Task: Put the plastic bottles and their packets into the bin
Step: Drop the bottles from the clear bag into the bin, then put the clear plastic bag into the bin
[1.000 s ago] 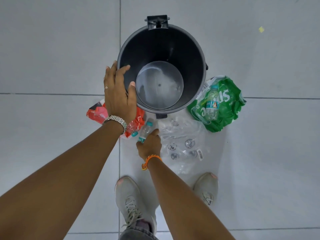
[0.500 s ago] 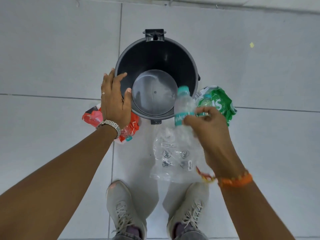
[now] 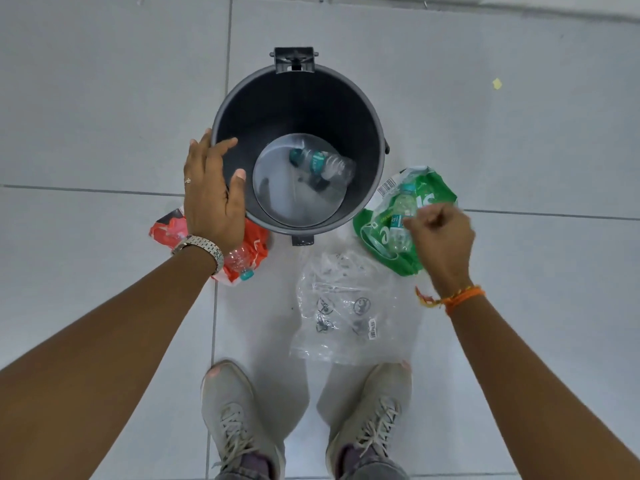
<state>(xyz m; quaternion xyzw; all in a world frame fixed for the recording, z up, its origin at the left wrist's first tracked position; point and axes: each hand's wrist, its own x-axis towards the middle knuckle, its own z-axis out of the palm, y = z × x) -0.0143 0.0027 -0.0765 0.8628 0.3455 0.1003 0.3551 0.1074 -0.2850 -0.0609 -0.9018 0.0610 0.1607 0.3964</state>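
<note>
The clear plastic bottle with a teal cap point(image 3: 322, 162), held by the right hand point(image 3: 441, 237) half a second ago, now lies at the bottom of the round dark-grey plastic bin point(image 3: 372, 133): one item is done. The right hand's fingers are curled and empty over the green plastic packet point(image 3: 436, 192). The left hand point(image 3: 211, 199) rests on the bin rim, fingers relaxed. The red packet point(image 3: 166, 230) and the clear packet point(image 3: 346, 306) lie on the pale tiled floor point(image 3: 104, 98).

Partial "eri" on bottle label point(image 3: 396, 220), barcode point(image 3: 386, 187) on green packet point(image 3: 441, 190), other print illegible
</note>
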